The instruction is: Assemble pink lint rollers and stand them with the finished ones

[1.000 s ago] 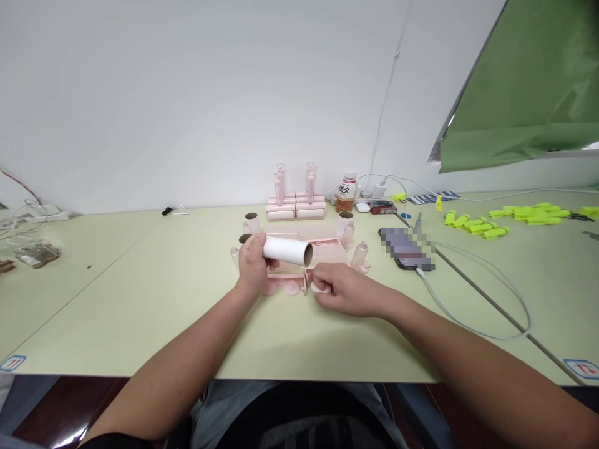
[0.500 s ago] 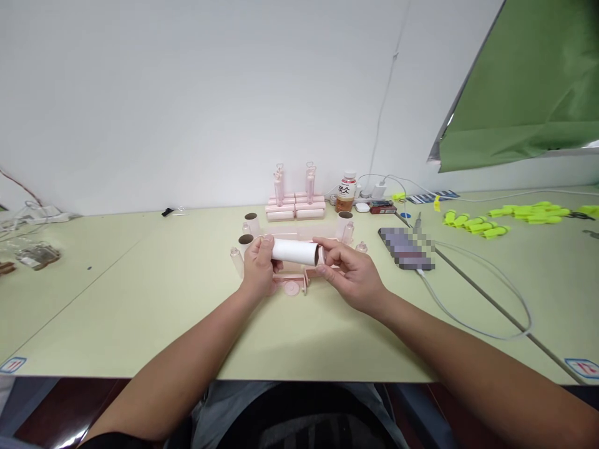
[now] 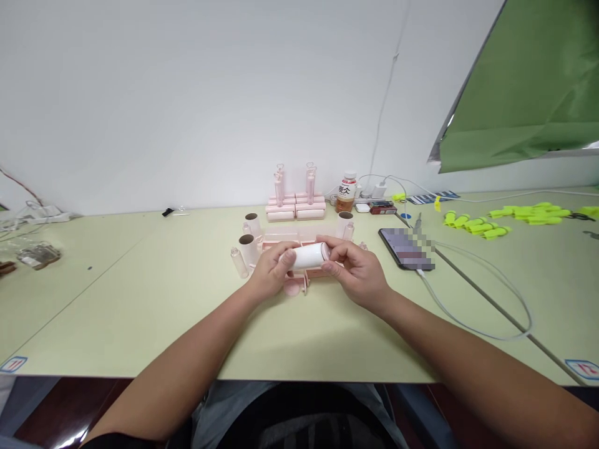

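A white lint roller refill roll (image 3: 306, 256) lies level above the table, its left part wrapped by the fingers of my left hand (image 3: 271, 269). At the roll's right end sits a pale pink round end cap (image 3: 326, 251), which my right hand (image 3: 359, 274) pinches between thumb and fingers. Beneath the hands are pink plastic roller parts (image 3: 314, 273), partly hidden. A pink disc (image 3: 292, 287) lies nearest me. Left of my left hand, another roll (image 3: 248, 251) stands upright beside a clear pink bottle-shaped handle (image 3: 239, 263).
More upright rolls (image 3: 345, 226) stand behind the hands. Pink cases with upright handles (image 3: 296, 213) line the wall, beside a brown bottle (image 3: 345, 192). A phone (image 3: 406, 248) with a white cable (image 3: 486, 337) lies right, before several neon yellow pieces (image 3: 477, 223).
The roll has moved right and slightly down, and its dark open right end is now covered by the pink cap. My left hand has shifted right with it.
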The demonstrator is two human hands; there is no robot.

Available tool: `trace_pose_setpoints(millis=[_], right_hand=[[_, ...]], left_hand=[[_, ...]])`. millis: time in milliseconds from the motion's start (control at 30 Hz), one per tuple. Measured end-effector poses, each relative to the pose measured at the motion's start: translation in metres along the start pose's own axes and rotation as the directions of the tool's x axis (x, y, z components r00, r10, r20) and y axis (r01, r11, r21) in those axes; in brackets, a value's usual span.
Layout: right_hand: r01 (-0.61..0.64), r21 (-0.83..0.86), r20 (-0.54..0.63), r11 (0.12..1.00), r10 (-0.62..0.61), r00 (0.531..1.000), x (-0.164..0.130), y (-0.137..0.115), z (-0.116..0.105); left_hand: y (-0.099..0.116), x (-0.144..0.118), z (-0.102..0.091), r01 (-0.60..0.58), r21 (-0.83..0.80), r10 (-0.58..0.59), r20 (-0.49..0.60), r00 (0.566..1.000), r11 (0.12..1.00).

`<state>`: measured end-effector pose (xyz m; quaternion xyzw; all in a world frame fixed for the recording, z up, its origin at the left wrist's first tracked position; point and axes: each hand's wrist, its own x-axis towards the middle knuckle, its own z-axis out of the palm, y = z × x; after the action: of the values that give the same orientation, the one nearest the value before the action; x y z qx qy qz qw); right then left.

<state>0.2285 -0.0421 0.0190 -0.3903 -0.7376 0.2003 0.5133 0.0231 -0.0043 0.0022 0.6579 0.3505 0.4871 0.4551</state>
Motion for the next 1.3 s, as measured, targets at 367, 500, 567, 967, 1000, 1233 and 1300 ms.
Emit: trace_pose_setpoints(millis=[367, 500, 567, 967, 1000, 1233, 1300], right_hand=[[-0.037, 0.238, 0.089, 0.971, 0.016, 0.996, -0.003, 0.013, 0.007], [0.037, 0.203, -0.026, 0.978, -0.032, 0.999, -0.004, 0.011, 0.007], [0.086, 0.161, -0.108, 0.983, -0.069, 0.992, -0.005, 0.008, 0.006], [-0.044, -0.015, 0.159, 0.999, 0.046, 0.986, 0.002, -0.005, -0.010], [-0.055, -0.086, 0.090, 0.995, 0.063, 0.994, 0.006, -0.006, -0.015], [-0.209, -0.587, 0.333, 0.783, 0.468, 0.818, 0.025, -0.003, -0.054], [-0.133, -0.648, 0.470, 0.750, 0.530, 0.706, 0.024, 0.001, -0.055]], left_hand=[[0.009, -0.012, 0.000, -0.141, 0.328, 0.073, 0.211, 0.975, 0.934], [0.007, -0.014, 0.000, -0.183, 0.282, 0.126, 0.211, 0.969, 0.942], [0.007, -0.014, 0.000, -0.206, 0.268, 0.148, 0.220, 0.964, 0.941], [0.014, -0.017, 0.000, -0.271, 0.269, 0.199, 0.264, 0.944, 0.924], [0.014, -0.018, 0.000, -0.245, 0.241, 0.186, 0.242, 0.952, 0.939], [0.007, -0.013, -0.006, -0.130, 0.145, 0.117, 0.093, 0.989, 0.981], [0.005, -0.011, -0.008, -0.147, 0.144, 0.137, 0.078, 0.987, 0.979]])
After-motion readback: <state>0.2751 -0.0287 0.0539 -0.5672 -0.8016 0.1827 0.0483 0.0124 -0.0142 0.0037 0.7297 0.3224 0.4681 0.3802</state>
